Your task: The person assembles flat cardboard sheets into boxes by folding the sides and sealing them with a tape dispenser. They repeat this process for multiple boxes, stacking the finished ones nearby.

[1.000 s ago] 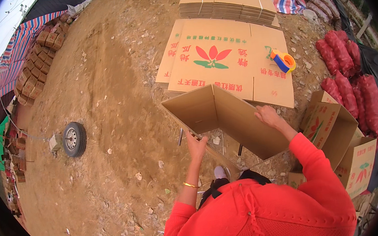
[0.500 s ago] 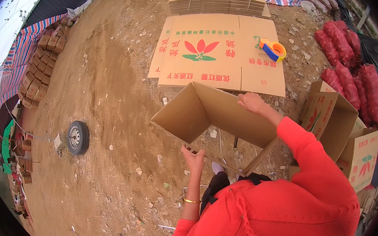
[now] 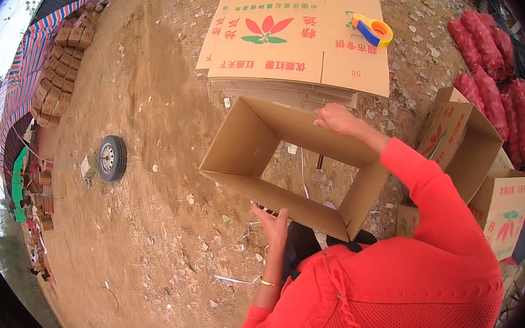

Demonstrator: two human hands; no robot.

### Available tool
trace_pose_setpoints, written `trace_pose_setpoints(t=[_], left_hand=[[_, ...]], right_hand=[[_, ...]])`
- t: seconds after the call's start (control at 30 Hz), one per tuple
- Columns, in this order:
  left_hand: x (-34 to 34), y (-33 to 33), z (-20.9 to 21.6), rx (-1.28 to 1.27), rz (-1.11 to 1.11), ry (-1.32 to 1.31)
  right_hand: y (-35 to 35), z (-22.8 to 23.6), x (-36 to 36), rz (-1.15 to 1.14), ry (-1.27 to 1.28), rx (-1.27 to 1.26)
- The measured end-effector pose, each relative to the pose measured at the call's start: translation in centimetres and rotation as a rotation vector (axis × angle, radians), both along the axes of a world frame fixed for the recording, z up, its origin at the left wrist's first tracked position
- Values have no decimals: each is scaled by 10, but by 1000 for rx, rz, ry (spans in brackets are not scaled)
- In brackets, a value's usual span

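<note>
Between my hands is a brown cardboard box (image 3: 235,144), opened into a four-sided frame, with the ground showing through its middle. My left hand (image 3: 272,222) grips the near wall of the box at its edge, thumb on the inner side. Across from it, my right hand (image 3: 338,121) is closed over the top edge of the far wall. Just beyond the box lies a stack of flat printed cartons (image 3: 275,41). On the stack's right side rests a tape dispenser (image 3: 372,29) in yellow, orange and blue.
Opened cartons (image 3: 465,142) stand to my right, beside red mesh sacks (image 3: 485,57). A wheel with a tyre (image 3: 111,157) is on the dirt ground at left. Farther left, filled boxes (image 3: 62,82) are piled under a striped tarp (image 3: 15,94).
The box has opened out from a narrow, skewed shape into a wide rectangular frame. Both hands remain on its walls. The view has shifted slightly, moving the stack upward.
</note>
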State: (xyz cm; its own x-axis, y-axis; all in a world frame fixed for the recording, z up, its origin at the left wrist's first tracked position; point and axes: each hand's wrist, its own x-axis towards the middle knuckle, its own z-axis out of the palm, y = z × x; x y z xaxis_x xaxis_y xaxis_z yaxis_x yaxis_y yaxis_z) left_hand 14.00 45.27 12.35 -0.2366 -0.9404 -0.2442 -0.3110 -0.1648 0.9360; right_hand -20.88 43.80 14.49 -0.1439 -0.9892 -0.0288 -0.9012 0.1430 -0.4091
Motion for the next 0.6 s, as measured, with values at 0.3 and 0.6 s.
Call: trace_pose_setpoints(t=[0.3,0.6], left_hand=[[91,56,4,6,290,19],[166,65,-79,139,569,115]], right_hand=[[-39,-3,121,255,-114,3],[-94,-94,240,486,-89,23]])
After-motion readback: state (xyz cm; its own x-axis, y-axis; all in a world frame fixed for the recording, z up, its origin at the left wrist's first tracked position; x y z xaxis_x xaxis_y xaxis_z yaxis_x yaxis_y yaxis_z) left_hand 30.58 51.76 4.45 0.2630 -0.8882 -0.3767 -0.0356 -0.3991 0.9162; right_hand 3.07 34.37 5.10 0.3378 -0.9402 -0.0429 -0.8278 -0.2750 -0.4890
